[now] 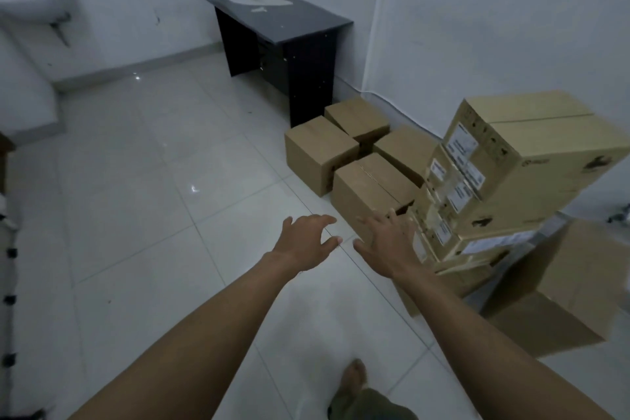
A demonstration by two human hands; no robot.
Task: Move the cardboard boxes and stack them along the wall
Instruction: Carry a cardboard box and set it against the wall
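Your left hand (306, 237) is out over the floor (153, 181), fingers spread wide, holding nothing. Your right hand (385, 239) is also spread and empty, fingertips at the near box (368, 191); can't tell if they touch. That box sits with three other boxes (320, 150) on the floor by the wall (477, 27), just beside the desk (306, 24). A taller stack (531, 153) stands right of them. A big box (562, 283) lies in front of the stack.

I see left grip (306, 239) and right grip (385, 239) spread, empty, over floor (153, 181) by nearest cardboard box (368, 191).
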